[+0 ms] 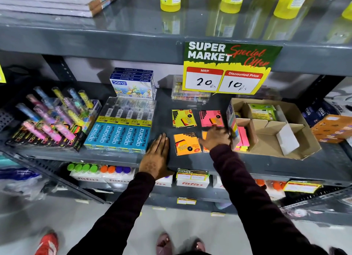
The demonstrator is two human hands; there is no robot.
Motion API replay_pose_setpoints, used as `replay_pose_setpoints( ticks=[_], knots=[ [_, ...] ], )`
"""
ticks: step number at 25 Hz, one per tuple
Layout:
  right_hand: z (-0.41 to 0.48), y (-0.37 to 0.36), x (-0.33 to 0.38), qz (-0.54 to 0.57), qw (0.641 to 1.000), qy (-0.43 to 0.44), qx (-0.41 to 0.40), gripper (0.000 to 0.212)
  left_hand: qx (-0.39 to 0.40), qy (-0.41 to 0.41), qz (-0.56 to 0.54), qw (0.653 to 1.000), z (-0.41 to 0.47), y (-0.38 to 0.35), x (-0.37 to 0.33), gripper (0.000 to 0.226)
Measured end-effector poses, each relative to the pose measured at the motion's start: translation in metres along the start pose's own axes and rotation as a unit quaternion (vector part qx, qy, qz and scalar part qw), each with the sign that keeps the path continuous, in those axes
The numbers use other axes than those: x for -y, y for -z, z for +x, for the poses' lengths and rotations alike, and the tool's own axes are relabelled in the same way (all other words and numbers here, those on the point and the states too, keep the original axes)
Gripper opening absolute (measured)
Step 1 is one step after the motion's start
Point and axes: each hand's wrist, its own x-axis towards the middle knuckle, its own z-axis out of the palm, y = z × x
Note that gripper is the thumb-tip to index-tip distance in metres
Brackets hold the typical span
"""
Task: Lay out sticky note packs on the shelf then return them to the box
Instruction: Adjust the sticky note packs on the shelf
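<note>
Head cam looks down at a grey metal shelf (167, 106) in a shop aisle. Four sticky note packs are laid out on it in a rough two-by-two: a yellow pack (183, 118) at back left, a pink pack (211, 118) at back right, an orange pack (186, 143) at front left, and a second orange pack (204, 140) at front right that's mostly hidden.

The right hand (216, 137) sits over that hidden pack, fingers curled down onto it, but the blur makes it impossible to tell if it's actually gripping or just resting there. The left hand (157, 157) is flat on the shelf, palm down and fingers spread, just left of the front orange pack and holding nothing.

The cardboard box (285, 136) is just to the right of the packs, flaps open, with pink and yellow notes (242, 138) stacked in its near-left compartment and a green pack (263, 111) at the back.

Off to the left there's a row of Apsara Platinum pencil boxes (122, 135) and a display of pastel tubes (55, 113). A "Super Market Special Offer" price sign (226, 68) hangs from the shelf above, showing 20 and 10.
</note>
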Motion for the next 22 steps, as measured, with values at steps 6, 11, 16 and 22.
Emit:
replay_pose_setpoints(
  ticks=[6, 11, 16, 22],
  knots=[
    [-0.02, -0.005, -0.005, 0.021, 0.999, -0.019, -0.016, 0.073, -0.006, -0.003, 0.064, 0.998, 0.0, -0.004, 0.0, 0.111],
    [-0.031, 0.007, 0.003, 0.045, 0.992, 0.02, -0.116, 0.094, -0.003, 0.013, -0.002, 1.0, -0.001, 0.004, -0.003, 0.12],
    [-0.049, -0.016, 0.04, 0.038, 0.99, 0.117, -0.073, 0.082, -0.004, 0.006, -0.019, 1.0, -0.001, 0.001, -0.003, 0.118],
    [-0.054, -0.039, 0.043, -0.006, 0.993, 0.11, -0.045, 0.084, -0.006, 0.006, -0.037, 0.999, -0.002, 0.005, -0.004, 0.119]
  ],
)
